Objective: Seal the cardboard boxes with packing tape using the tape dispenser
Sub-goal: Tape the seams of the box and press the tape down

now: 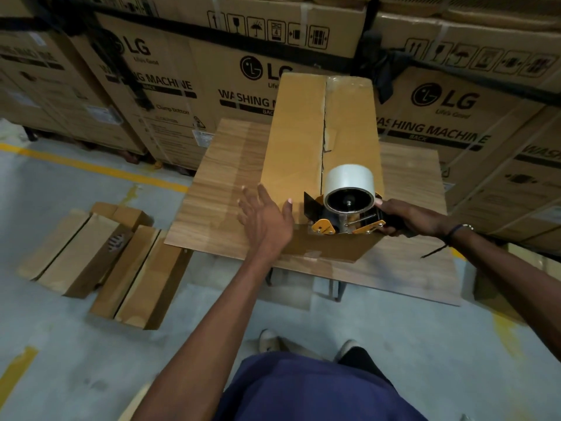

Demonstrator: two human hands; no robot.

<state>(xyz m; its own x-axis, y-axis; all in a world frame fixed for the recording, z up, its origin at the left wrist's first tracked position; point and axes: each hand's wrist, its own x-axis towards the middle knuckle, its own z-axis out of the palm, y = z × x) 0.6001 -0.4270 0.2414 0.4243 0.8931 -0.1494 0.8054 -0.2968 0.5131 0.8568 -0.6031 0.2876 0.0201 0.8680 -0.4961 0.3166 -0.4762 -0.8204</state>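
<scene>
A long brown cardboard box (294, 132) lies lengthwise on a small wooden table (218, 192), its centre seam running away from me, torn and open along the middle. A tape dispenser (346, 217) with orange plates and a roll of clear tape (349, 180) sits at the box's near end, over the seam. My right hand (406, 218) grips the dispenser's black handle. My left hand (264, 217) is at the near left corner of the box with fingers spread and straight, the thumb touching the box top.
Large washing-machine cartons (170, 95) are stacked close behind the table. Two long cardboard boxes (100, 259) lie on the grey concrete floor to my left. Yellow floor lines (91, 168) cross the floor. My feet stand just in front of the table.
</scene>
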